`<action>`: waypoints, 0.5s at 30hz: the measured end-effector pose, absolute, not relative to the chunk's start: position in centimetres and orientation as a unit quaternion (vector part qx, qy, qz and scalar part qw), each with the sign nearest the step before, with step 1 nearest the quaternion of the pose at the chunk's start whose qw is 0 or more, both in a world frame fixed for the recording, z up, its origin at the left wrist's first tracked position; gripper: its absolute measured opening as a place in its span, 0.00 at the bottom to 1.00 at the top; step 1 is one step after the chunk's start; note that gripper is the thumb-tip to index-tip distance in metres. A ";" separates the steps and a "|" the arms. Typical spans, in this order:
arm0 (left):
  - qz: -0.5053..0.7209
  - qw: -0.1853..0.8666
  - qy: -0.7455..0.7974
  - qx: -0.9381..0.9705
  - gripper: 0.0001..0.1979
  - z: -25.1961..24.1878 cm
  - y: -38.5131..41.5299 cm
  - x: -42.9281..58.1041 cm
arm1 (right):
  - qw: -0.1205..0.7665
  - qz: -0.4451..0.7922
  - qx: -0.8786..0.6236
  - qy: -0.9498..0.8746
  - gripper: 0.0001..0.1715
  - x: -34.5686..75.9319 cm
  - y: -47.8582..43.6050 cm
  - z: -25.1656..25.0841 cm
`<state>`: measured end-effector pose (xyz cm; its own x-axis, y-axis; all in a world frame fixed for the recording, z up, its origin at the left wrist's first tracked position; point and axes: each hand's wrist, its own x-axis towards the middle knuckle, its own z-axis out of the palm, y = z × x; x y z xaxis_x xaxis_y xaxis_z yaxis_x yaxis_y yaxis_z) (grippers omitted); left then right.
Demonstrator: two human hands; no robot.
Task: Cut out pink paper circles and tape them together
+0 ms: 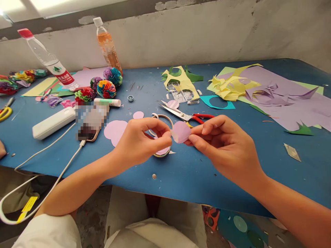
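A small purple paper circle (182, 132) is held up between my two hands over the near part of the table. My left hand (144, 140) pinches at its left edge, where a pale, whitish piece shows; I cannot tell whether that is tape or part of the paper. My right hand (222, 144) grips the right edge between thumb and fingers. Just behind and below them are a tape-like ring (165, 118) and a stack of round purple papers (162, 151). Red-handled scissors (181, 114) lie half open beyond the circle.
Larger purple circles (115, 130) lie left of my hands. A phone (93, 120) with a white cable, a white power bank (53, 123), a glue stick (107, 102), paper flowers (106, 89) and two bottles (110, 48) stand left. Paper scraps (232, 86) cover the right.
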<state>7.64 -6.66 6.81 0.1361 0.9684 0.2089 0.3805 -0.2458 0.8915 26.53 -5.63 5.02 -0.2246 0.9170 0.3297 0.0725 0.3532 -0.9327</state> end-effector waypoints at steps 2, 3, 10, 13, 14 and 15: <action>0.413 0.342 0.524 0.661 0.05 7.1 -6.2 7.2 | 0.515 0.437 -0.381 -0.631 0.15 26.6 -5.2 5.0; 0.413 0.326 0.534 0.661 0.06 7.3 -5.8 6.9 | 0.522 0.438 -0.383 -0.623 0.16 26.6 -4.9 5.0; 0.228 0.095 0.698 0.673 0.09 8.2 -2.5 3.3 | 0.520 0.394 -0.386 -0.652 0.13 26.7 -3.7 3.9; 0.144 0.044 0.724 0.673 0.10 8.0 -1.7 2.1 | 0.491 0.359 -0.395 -0.689 0.09 26.7 -3.6 3.3; 0.152 0.040 0.714 0.682 0.09 7.8 -1.6 1.9 | 0.483 0.345 -0.396 -0.700 0.08 26.7 -3.6 3.1; 0.174 0.038 0.698 0.694 0.08 7.6 -1.5 1.9 | 0.477 0.332 -0.395 -0.712 0.08 26.7 -3.7 3.0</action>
<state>1.87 -1.54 7.60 -0.0339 0.9815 0.1883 0.9553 -0.0236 0.2947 26.66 -3.66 2.96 -0.2328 0.8788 0.4167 0.2458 0.4677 -0.8490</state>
